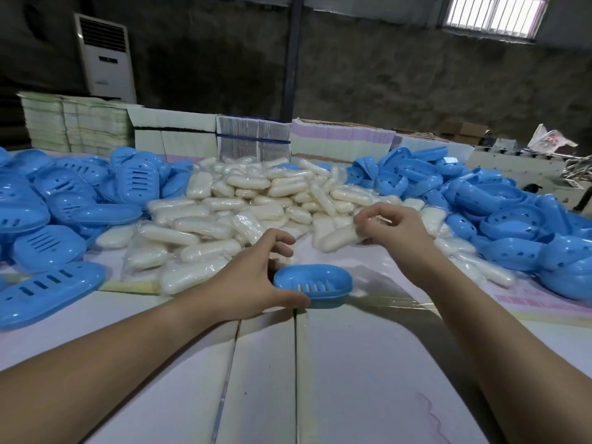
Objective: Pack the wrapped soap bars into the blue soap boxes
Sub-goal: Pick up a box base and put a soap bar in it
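Right hand (pixel 398 233), just right of frame centre: fingers curled, a wrapped soap bar (pixel 339 238) pinched at its right end between thumb and fingertips, the bar held clear of the table. The bar's long axis is seen running from the fingers down and to the left, its free end aimed toward lower centre. Left hand (pixel 253 278), at centre: thumb and fingers spread and curved around the left end of an open blue soap box (pixel 312 283), thumb against the near rim, fingers at the far rim; the box is steadied on the white table (pixel 368 379) with its cavity and slotted floor facing up. The box is noted below and left of the held bar, near but not touching it, its long axis lying roughly left to right across the frame. Judgement: the coming move is a short carry down and left, with the bar turned slightly to match the box's axis. Farther out, a heap of wrapped bars (pixel 243 200) is recorded across upper centre, with piles of blue box halves at left (pixel 48 206) and at right (pixel 512 213).
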`<state>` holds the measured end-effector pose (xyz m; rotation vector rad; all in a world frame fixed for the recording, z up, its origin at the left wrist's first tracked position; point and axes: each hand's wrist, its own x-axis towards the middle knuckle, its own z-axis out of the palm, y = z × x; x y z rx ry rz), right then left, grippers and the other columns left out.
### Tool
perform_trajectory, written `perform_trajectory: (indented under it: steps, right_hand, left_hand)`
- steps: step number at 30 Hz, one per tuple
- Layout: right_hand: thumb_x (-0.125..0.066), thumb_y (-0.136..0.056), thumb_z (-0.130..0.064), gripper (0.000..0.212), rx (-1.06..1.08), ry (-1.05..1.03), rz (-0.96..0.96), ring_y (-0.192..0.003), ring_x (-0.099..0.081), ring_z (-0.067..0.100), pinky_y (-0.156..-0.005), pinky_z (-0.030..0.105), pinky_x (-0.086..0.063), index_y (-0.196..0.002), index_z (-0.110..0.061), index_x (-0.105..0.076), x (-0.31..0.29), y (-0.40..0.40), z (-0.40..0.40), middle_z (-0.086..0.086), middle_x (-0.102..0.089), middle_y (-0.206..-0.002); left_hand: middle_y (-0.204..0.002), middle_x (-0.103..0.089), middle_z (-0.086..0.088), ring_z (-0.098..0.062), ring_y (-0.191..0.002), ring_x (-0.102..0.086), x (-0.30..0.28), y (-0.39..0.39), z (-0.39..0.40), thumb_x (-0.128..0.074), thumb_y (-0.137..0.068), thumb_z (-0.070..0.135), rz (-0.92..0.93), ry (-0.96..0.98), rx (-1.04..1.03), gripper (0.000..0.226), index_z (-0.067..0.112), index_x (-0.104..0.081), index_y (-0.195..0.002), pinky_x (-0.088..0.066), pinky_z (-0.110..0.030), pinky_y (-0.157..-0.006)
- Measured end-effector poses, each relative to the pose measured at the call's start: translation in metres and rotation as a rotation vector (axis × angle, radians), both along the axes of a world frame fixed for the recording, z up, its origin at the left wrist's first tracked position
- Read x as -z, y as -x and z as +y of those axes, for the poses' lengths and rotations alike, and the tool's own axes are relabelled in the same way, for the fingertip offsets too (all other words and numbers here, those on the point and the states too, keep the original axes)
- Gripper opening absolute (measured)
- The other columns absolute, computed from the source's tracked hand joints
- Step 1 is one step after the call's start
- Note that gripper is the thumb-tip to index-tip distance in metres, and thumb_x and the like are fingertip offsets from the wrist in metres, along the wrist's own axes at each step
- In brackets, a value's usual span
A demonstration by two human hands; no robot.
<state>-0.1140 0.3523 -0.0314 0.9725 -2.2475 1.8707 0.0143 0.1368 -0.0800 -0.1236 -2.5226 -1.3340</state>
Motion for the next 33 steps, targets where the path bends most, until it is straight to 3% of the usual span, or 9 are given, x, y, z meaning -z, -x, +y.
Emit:
perform_trajectory:
  steps: [3,6,10,14,19,23,26,28,33]
  right_hand:
    - [-0.074,-0.076,0.001,0.018,-0.165,-0.099,0.027,-0.087,-0.065,0.028,-0.073,0.03,-0.058,-0.077,-0.016,-0.077,0.002,-0.011,-0.006,0.007,-0.073,-0.094]
    - [-0.078,-0.077,-0.002,0.014,-0.255,-0.301,0.075,-0.094,-0.063,0.044,-0.083,0.051,-0.054,-0.086,-0.012,-0.077,0.005,-0.017,-0.013,0.018,-0.071,-0.098]
    - [-0.079,-0.079,-0.008,0.024,-0.322,-0.424,0.131,-0.087,-0.064,0.015,-0.077,0.028,-0.052,-0.099,-0.022,-0.076,0.0,-0.019,-0.011,-0.005,-0.071,-0.096]
    - [-0.076,-0.082,-0.005,0.035,-0.383,-0.567,0.009,-0.103,-0.065,0.013,-0.092,0.026,-0.052,-0.114,-0.018,-0.073,-0.003,-0.017,-0.003,-0.004,-0.07,-0.111]
    - [-0.076,-0.084,-0.012,0.047,-0.405,-0.733,0.1,-0.099,-0.058,-0.013,-0.084,0.004,-0.042,-0.124,-0.033,-0.066,-0.002,-0.024,-0.011,-0.025,-0.064,-0.113]
    - [-0.08,-0.078,-0.006,0.046,-0.386,-0.608,-0.065,-0.118,-0.055,-0.007,-0.1,0.016,-0.045,-0.117,-0.027,-0.068,-0.003,-0.015,0.0,-0.015,-0.063,-0.128]
    - [-0.081,-0.075,-0.002,0.032,-0.316,-0.526,-0.097,-0.101,-0.067,0.001,-0.083,0.014,-0.05,-0.104,-0.013,-0.075,-0.001,-0.004,0.015,-0.006,-0.074,-0.105]
    - [-0.083,-0.073,-0.006,0.025,-0.268,-0.532,-0.07,-0.086,-0.067,0.003,-0.074,0.014,-0.05,-0.094,-0.017,-0.077,0.002,-0.002,0.016,-0.006,-0.075,-0.092]
    - [-0.086,-0.07,-0.018,0.02,-0.182,-0.619,0.056,-0.088,-0.066,-0.001,-0.08,0.017,-0.05,-0.086,-0.028,-0.077,0.003,-0.003,0.005,-0.009,-0.075,-0.091]
  left_hand:
    - [-0.119,-0.055,0.015,0.003,-0.097,-0.063,-0.001,0.0,0.002,-0.09,-0.052,0.04,-0.005,-0.033,-0.008,0.082,0.049,-0.042,-0.118,-0.055,-0.019,-0.084]
    - [-0.114,-0.061,0.013,0.001,-0.098,-0.065,-0.001,0.001,0.0,-0.09,-0.051,0.046,-0.012,-0.008,-0.01,0.082,0.048,-0.044,-0.118,-0.055,-0.025,-0.088]
    - [-0.109,-0.063,0.017,0.0,-0.1,-0.065,0.001,0.003,-0.003,-0.086,-0.046,0.056,-0.014,0.012,0.01,0.073,0.055,-0.049,-0.11,-0.056,-0.025,-0.087]
    - [-0.103,-0.065,0.024,0.002,-0.096,-0.065,0.001,0.004,-0.002,-0.084,-0.047,0.059,0.0,0.039,-0.002,0.061,0.049,-0.058,-0.102,-0.056,-0.023,-0.083]
    - [-0.096,-0.067,0.021,-0.002,-0.085,-0.069,0.002,0.002,-0.002,-0.086,-0.051,0.053,0.023,0.034,0.017,0.054,0.044,-0.06,-0.098,-0.058,-0.028,-0.077]
    - [-0.103,-0.068,0.013,-0.006,-0.092,-0.069,0.003,0.005,-0.003,-0.084,-0.048,0.057,0.002,0.059,-0.003,0.058,0.044,-0.062,-0.1,-0.058,-0.036,-0.086]
    - [-0.105,-0.066,0.014,-0.005,-0.095,-0.068,0.004,0.005,-0.003,-0.084,-0.047,0.058,0.004,0.065,-0.006,0.058,0.049,-0.061,-0.099,-0.057,-0.036,-0.089]
    - [-0.106,-0.065,0.015,-0.004,-0.097,-0.067,0.005,0.005,-0.003,-0.084,-0.046,0.058,0.007,0.06,-0.006,0.059,0.056,-0.058,-0.098,-0.058,-0.035,-0.089]
    - [-0.103,-0.066,0.013,-0.007,-0.095,-0.069,0.004,0.005,-0.003,-0.086,-0.045,0.054,0.023,0.025,0.006,0.055,0.049,-0.061,-0.094,-0.059,-0.04,-0.085]
